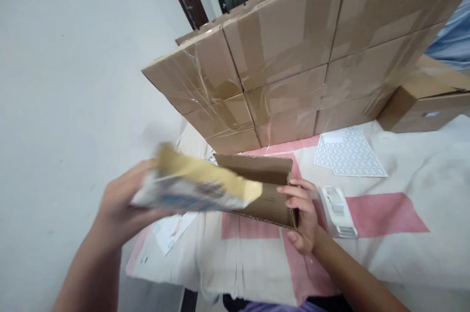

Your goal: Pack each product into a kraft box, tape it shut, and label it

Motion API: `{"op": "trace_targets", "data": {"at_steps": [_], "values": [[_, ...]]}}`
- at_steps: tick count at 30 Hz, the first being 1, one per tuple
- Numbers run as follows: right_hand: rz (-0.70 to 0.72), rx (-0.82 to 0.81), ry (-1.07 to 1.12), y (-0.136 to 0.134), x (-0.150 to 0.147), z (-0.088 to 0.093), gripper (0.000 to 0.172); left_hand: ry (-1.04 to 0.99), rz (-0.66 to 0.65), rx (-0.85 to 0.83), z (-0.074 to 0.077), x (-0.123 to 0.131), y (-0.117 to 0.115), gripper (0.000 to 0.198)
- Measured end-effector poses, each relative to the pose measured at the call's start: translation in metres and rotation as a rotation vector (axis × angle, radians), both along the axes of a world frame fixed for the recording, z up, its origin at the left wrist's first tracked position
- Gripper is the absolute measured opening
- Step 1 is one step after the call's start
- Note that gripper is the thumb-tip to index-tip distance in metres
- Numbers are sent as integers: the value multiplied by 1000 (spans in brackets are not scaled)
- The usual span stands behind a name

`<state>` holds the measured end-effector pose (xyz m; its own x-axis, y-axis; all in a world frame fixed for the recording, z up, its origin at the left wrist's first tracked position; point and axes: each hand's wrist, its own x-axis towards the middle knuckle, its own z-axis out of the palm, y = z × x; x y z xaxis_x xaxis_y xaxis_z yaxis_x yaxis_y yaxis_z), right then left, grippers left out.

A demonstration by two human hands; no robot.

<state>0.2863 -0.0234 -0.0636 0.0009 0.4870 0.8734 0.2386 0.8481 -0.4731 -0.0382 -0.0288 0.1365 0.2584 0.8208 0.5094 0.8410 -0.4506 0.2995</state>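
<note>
My left hand (123, 204) grips one end of a yellow and white packet (194, 185), blurred by motion, whose other end lies across the open mouth of a small cardboard box (266, 187). My right hand (303, 214) holds the box by its right end, fingers curled over the edge. The box rests on a white and pink cloth (382, 214) in front of me.
A wall of taped cardboard cartons (293, 62) stands behind the box. Sheets of white stickers (348, 153) and a white tape dispenser (338, 211) lie to the right. Paper sheets (172, 228) lie at the cloth's left edge. Another carton (422, 106) sits at far right.
</note>
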Motion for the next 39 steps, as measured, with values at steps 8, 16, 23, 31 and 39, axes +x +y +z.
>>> {"op": "trace_targets", "data": {"at_steps": [8,16,23,31,39], "values": [[-63,-21,84,2,-2,-13,36,717,-455,-242,-15,86,70,39],[13,-52,169,2,-2,-22,38,658,-403,-744,-76,100,72,11],[81,-60,42,2,7,-21,60,-25,124,-121,-53,0,26,41],[168,-82,-243,11,13,-14,53,-497,-77,-652,-149,-21,-27,91],[99,-362,-105,3,1,-11,21,-689,97,-533,-160,0,0,63]]}}
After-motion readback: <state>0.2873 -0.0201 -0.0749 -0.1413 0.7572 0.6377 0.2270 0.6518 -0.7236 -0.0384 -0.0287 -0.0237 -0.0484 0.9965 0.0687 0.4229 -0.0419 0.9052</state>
